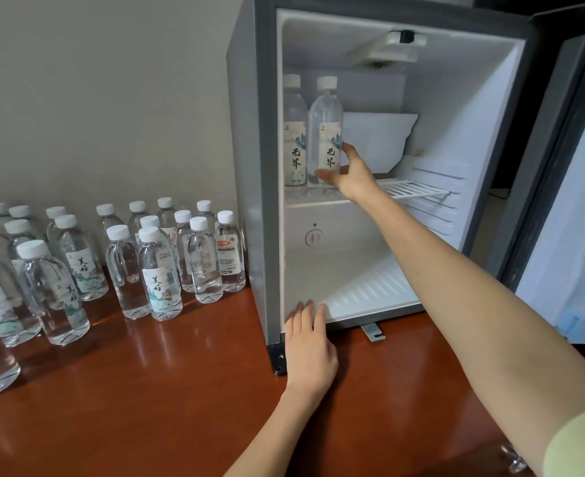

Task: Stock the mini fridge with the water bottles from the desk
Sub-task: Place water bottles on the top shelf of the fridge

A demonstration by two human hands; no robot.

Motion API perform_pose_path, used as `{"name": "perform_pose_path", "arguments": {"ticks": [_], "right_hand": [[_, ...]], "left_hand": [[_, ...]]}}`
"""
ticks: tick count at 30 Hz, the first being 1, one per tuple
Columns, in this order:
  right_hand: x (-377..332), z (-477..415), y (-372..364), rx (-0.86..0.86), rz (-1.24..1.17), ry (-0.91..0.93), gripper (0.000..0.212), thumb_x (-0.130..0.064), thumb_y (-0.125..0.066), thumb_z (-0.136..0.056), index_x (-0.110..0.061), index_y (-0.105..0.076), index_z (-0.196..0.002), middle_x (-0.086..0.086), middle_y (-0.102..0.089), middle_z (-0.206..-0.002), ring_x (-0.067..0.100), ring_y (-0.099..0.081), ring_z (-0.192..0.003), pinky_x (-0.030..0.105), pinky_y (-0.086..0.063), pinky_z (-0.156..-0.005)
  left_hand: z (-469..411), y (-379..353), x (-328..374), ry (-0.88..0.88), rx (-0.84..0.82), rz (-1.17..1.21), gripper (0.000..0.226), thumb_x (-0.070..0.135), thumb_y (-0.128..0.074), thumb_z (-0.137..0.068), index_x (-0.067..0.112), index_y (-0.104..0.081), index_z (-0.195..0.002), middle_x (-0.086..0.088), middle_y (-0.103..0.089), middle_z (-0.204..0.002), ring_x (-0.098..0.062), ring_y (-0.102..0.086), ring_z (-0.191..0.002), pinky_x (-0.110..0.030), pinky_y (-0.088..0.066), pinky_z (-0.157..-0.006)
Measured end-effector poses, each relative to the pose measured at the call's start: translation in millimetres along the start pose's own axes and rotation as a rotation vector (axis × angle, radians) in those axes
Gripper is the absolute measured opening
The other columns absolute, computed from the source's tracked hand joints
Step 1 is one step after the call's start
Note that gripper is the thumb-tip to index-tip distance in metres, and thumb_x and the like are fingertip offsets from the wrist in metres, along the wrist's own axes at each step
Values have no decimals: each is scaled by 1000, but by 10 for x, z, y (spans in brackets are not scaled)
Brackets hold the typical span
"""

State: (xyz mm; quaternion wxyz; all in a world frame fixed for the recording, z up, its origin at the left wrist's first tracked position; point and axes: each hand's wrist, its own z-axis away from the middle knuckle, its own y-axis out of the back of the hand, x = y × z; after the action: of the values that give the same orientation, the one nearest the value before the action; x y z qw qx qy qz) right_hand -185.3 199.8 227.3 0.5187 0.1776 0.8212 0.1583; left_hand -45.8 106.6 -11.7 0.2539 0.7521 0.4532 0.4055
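The mini fridge (263,173) stands open on the brown desk (146,390). On its upper wire shelf (418,191) two clear water bottles stand upright at the left. My right hand (347,173) grips the lower part of the nearer bottle (325,129), thumb in front and fingers behind; the other bottle (294,132) stands just left of it. My left hand (310,346) rests with straight fingers on the fridge's bottom front edge. Several more water bottles (160,273) with white caps stand grouped on the desk left of the fridge.
The fridge door (573,201) hangs open at the right. A white packet (377,139) leans at the back of the upper shelf. The lower compartment floor (370,290) is bare white ribbed plastic. A grey wall stands behind the desk.
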Motion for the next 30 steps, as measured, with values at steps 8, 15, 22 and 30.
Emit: {"name": "perform_pose_path", "arguments": {"ticks": [8,15,22,30], "right_hand": [[71,121,-73,111,101,82,103,-45,-75,-79,-18,-10,-155,4,-42,-151,26,-55,-123,41,-44,-103],[316,757,-64,305,-289,219,54,-4,-70,-85,-7,-50,-135,8,-58,-133,14,-52,-126,26,-37,-112],[1120,1758,-406,385,-386,-16,16,-2,-65,-89,-11,-65,-102,11,-68,-99,12,-61,-88,14,-47,-78],[1224,2377,-1043,156,-465,-209,12,-10,-65,-90,-21,-67,-87,8,-69,-85,11,-65,-69,26,-53,-70]], "left_hand": [[12,28,9,-3,-13,28,62,6,-48,-85,12,-38,-146,-12,-33,-153,-28,-20,-146,-32,1,-118],[86,95,10,-16,-21,71,55,5,-48,-85,14,-47,-139,-9,-41,-147,-28,-27,-142,-34,-8,-119],[310,298,-16,20,62,263,37,6,-49,-89,15,-63,-122,4,-59,-122,-14,-54,-114,-18,-38,-95],[609,635,-267,238,164,351,32,7,-51,-90,21,-65,-115,9,-60,-99,-11,-58,-85,-15,-40,-73]]}}
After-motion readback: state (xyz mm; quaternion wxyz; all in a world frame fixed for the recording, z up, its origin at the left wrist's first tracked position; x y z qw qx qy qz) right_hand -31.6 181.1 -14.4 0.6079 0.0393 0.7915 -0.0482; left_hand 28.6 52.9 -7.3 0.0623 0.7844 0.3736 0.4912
